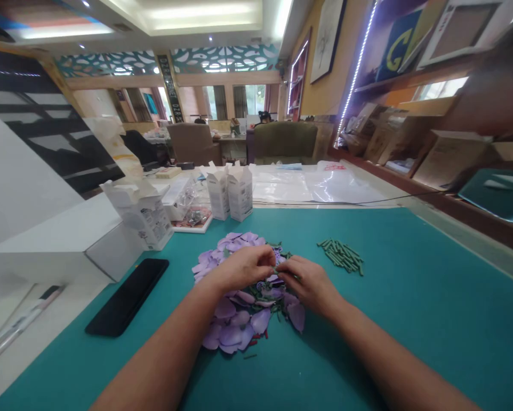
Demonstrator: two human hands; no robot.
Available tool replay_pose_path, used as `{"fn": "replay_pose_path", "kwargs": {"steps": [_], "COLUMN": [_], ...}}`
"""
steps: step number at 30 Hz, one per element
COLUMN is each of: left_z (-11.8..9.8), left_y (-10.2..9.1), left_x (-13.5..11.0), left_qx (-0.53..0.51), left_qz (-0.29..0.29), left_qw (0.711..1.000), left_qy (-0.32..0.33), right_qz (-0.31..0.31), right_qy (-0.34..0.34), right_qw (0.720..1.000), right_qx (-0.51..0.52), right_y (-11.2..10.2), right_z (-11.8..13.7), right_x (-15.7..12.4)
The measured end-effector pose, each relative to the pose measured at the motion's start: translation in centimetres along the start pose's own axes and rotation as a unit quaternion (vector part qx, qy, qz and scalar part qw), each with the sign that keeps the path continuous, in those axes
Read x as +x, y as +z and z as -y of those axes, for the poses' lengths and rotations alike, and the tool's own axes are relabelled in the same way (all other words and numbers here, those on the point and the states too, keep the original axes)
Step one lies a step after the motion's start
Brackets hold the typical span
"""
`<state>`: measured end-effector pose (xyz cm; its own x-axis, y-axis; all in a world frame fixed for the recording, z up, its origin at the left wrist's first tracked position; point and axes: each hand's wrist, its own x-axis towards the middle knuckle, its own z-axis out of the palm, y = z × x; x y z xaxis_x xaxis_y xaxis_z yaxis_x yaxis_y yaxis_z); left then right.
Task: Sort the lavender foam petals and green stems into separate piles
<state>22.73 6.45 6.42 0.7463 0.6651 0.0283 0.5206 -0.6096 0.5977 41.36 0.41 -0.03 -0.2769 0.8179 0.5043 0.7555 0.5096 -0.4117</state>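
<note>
"What was on the counter?"

"A teal cutting mat covered much of it, with white cartons standing beyond the mat's far edge and a black phone lying on its left side."

"Where were the lilac petals?"

"In a loose heap on the mat, under the left hand and right hand, with short green stems lying in a separate pile to the right."

"How were the hands?"

"Together above the heap, their fingertips meeting and pinching a small green piece, too small to make out clearly"
</note>
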Motion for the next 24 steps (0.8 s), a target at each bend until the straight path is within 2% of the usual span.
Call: {"fn": "replay_pose_path", "kwargs": {"steps": [2,5,8,12,17,24], "left_z": [0.0,0.0,-0.1,-0.6,-1.3,-1.6], "left_y": [0.5,1.3,2.4,3.8,4.9,5.7], "left_x": [0.3,0.7,0.9,0.7,0.2,0.2], "left_qx": [0.024,0.096,0.163,0.2,0.192,0.221], "left_qz": [-0.048,-0.08,-0.034,0.02,0.059,0.094], "left_qw": [0.999,0.992,0.985,0.972,0.966,0.954], "left_qy": [-0.008,-0.002,0.046,0.121,0.161,0.18], "right_qz": [-0.013,-0.068,-0.116,-0.144,-0.136,-0.122], "right_qy": [0.032,0.148,0.258,0.328,0.355,0.301], "right_qw": [0.999,0.983,0.945,0.91,0.892,0.909], "right_qx": [-0.016,-0.089,-0.162,-0.207,-0.243,-0.261], "right_y": [-0.8,-2.4,-4.2,-5.6,-5.5,-4.6], "right_z": [-1.2,-4.2,-8.0,-11.8,-13.7,-13.1], "right_x": [0.1,-0.1,-0.9,-2.5,-3.7,-3.4]}}
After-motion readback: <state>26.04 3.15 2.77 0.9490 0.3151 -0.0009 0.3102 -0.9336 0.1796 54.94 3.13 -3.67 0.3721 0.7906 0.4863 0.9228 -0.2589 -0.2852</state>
